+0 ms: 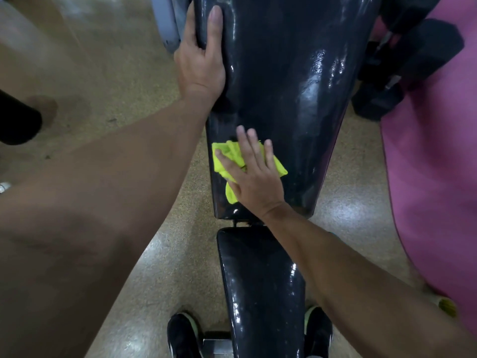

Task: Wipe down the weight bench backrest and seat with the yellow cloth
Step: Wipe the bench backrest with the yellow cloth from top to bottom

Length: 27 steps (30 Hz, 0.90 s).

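The black glossy backrest (291, 81) of the weight bench runs up the middle of the view, and the narrower black seat (260, 288) lies below it across a small gap. My right hand (253, 174) lies flat with straight fingers on the yellow cloth (222, 161), pressing it against the lower left part of the backrest. My left hand (201, 58) grips the backrest's left edge higher up, thumb on the front face and fingers wrapped behind the edge.
My two black shoes (180, 334) stand on the speckled tan floor either side of the seat. A pink mat (433, 177) lies at the right with black dumbbells (402, 71) beside it. A grey machine frame (167, 21) stands at the upper left.
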Tool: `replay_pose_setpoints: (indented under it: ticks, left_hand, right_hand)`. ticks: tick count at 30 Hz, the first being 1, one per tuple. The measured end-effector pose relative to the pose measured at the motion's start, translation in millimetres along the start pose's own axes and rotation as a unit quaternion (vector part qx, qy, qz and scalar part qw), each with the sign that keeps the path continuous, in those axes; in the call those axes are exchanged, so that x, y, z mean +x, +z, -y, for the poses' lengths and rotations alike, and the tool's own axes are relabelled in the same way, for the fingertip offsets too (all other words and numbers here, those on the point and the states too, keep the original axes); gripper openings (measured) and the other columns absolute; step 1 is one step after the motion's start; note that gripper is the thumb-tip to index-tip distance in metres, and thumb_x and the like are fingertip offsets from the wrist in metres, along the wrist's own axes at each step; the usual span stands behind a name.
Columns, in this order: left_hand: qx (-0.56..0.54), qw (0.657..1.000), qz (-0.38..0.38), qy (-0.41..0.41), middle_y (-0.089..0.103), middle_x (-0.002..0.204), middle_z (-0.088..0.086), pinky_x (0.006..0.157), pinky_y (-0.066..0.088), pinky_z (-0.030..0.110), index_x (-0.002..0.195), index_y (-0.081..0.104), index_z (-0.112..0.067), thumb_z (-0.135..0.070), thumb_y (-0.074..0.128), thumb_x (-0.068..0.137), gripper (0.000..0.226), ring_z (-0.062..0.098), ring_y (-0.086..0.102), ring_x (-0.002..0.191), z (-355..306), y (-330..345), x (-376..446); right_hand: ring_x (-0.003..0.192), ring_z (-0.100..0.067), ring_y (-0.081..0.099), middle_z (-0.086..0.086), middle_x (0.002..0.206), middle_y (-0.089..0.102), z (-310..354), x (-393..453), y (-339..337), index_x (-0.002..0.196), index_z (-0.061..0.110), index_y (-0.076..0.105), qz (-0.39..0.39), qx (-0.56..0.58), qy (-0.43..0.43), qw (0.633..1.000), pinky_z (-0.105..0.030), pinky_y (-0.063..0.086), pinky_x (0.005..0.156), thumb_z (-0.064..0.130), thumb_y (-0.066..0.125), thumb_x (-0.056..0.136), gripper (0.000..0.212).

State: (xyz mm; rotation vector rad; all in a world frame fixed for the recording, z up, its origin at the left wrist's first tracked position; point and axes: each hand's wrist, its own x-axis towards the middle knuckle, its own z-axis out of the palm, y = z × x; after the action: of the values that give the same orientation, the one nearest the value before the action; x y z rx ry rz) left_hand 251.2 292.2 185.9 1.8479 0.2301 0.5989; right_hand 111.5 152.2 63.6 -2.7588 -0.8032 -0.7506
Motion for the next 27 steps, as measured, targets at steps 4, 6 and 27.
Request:
replay_pose_setpoints:
  ticks: [4,6,27]
  left_hand:
    - [0.009,1.0,-0.014,-0.001,0.077,0.104,-0.014,0.096,0.054,0.024,0.127,0.069,-0.014,-0.052,0.049,0.102,0.05,-0.005,0.069,0.101,-1,1,-2]
    - [0.01,1.0,-0.02,0.0,0.076,0.102,-0.017,0.094,0.052,0.018,0.124,0.071,-0.017,-0.045,0.051,0.105,0.039,-0.008,0.068,0.1,-3,2,-5]
    - [0.01,0.997,-0.002,-0.079,0.072,0.099,-0.018,0.092,0.049,0.014,0.113,0.072,-0.022,-0.044,0.045,0.107,0.035,-0.005,0.067,0.099,35,-5,-65]
  right_hand:
    - [0.152,-0.048,0.025,-0.034,0.16,0.03,-26,20,-14,0.154,0.025,0.049,-0.056,0.014,0.121,0.991,-0.06,0.009,0.126,0.04,0.056,0.105,0.051]
    - [0.153,-0.049,0.021,-0.035,0.162,0.026,-23,34,-15,0.155,0.022,0.046,-0.063,0.031,0.17,0.983,-0.059,0.004,0.126,0.039,0.054,0.106,0.053]
    - [0.152,-0.048,0.027,-0.033,0.161,0.031,-41,-8,-10,0.157,0.021,0.042,-0.057,0.01,0.157,0.986,-0.067,0.02,0.123,0.042,0.053,0.107,0.056]
